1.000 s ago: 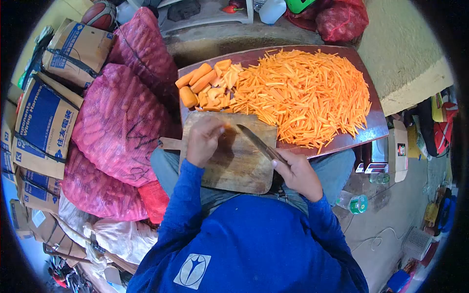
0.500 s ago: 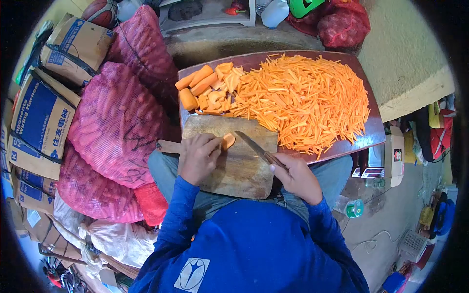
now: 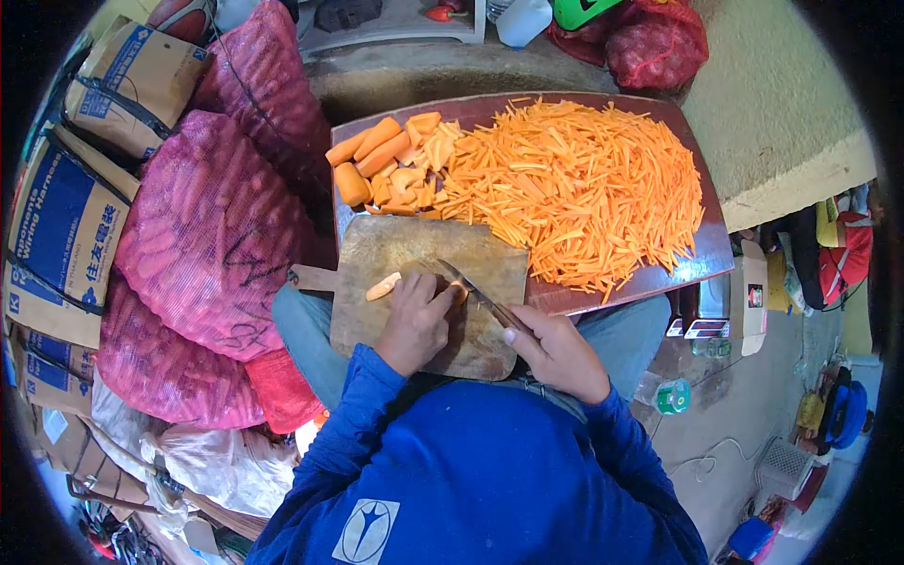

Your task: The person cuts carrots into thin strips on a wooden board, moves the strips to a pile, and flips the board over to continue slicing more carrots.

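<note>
A worn wooden cutting board rests across my lap, its handle pointing left. My left hand is closed over a carrot piece, pressing it down near the board's middle; the fingers hide much of it. In my right hand a knife is gripped by its dark handle, the blade lying against that carrot piece. One carrot slice lies loose on the board just left of my left hand.
Beyond the board, a dark red tabletop bears a heap of carrot sticks and several carrot chunks. Large pink mesh sacks and strapped cardboard boxes crowd the left side. A concrete wall rises at the right.
My left hand has shifted right and nearer to me, with the carrot piece now under the blade. A slice now lies left of the hand. The view has shifted slightly.
</note>
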Motion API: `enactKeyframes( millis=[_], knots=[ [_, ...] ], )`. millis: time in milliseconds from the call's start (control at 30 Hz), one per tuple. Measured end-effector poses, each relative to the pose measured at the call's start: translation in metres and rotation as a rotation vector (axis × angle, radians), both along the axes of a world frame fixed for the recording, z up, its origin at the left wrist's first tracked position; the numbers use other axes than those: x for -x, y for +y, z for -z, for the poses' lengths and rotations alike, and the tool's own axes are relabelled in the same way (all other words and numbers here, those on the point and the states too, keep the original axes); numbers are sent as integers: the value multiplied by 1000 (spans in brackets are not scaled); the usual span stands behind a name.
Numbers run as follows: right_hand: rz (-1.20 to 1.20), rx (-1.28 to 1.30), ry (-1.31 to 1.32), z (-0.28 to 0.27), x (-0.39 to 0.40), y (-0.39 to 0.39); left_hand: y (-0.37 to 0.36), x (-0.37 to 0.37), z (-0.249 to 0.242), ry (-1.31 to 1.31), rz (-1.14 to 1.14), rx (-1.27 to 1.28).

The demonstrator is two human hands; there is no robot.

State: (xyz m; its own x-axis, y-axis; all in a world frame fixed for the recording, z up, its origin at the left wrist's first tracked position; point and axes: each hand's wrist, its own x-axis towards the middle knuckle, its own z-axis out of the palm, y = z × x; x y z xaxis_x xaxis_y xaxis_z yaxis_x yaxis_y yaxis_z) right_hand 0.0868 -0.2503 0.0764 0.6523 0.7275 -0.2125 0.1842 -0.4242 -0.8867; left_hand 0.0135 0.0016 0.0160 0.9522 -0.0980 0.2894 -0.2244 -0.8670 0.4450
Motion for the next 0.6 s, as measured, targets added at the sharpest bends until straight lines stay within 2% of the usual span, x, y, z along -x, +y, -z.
enactKeyframes(
  millis=[133,200,433,500,533,600],
  knots=[
    [27,-61,59,-2,7,0,-11,9,-3,-20,10,-31],
    [124,-105,87,1,13,0,-17,12,-1,-19,-71,7],
    [193,-154,-3,1,26,3,-21,0,7,-86,-248,-22],
    [155,-147,3,5,23,7,-13,1,2,2,-205,133],
    [156,-148,1,5,20,10,-8,3,-2,0,-204,133],
    [90,-164,17,3,12,19,1,6,-10,51,-58,334]
  ],
)
